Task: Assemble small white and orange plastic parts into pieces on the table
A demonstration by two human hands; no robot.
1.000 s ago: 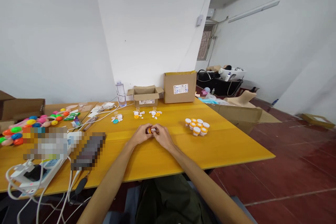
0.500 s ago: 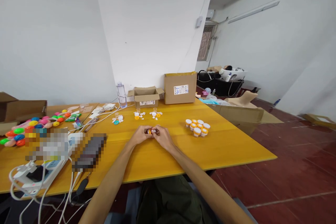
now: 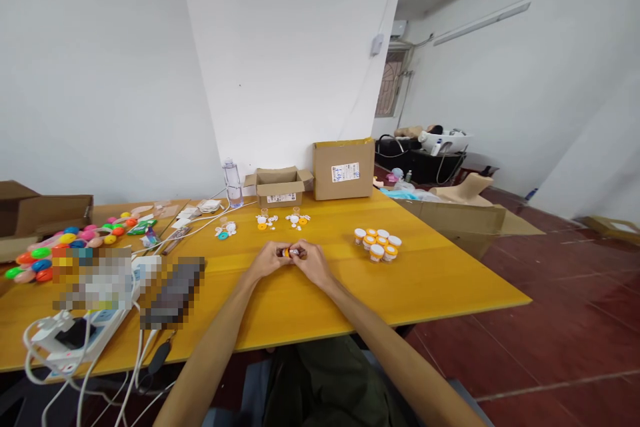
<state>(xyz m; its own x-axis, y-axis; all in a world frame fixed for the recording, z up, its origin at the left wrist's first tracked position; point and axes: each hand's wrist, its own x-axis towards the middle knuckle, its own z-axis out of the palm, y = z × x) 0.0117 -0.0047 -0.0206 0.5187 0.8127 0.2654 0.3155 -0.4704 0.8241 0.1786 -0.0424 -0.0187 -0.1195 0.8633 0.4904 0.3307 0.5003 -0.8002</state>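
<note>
Fingertips of both hands pinch a small orange-capped vial point(image 3: 289, 253) just above the middle of a yellow-orange table point(image 3: 440, 280). The left hand point(image 3: 269, 259) closes on the vial's orange end, the right hand point(image 3: 311, 261) on its other end, knuckles nearly touching; the vial lies sideways between them, mostly hidden by the fingers. Both forearms run back toward the near table edge.

To the right of the hands, well apart from them, a tight cluster of small jars point(image 3: 378, 243) with white and orange lids stands on the tabletop. Beyond the hands, three little groups of loose parts sit in a row: white pieces with an orange cap point(image 3: 297, 218), another such group point(image 3: 263, 221), and a third with a teal cap point(image 3: 225, 231). Behind these, against the white wall, an open cardboard box point(image 3: 279, 187) sits beside a taller closed carton point(image 3: 343, 169), with a clear water bottle point(image 3: 232, 182) to the left of the open box.

At the far left of the table, brightly coloured plastic pieces point(image 3: 60, 250) are heaped near a brown box point(image 3: 30, 215). White cables point(image 3: 75, 353) and a power strip point(image 3: 83, 332) trail over the near left edge.
</note>
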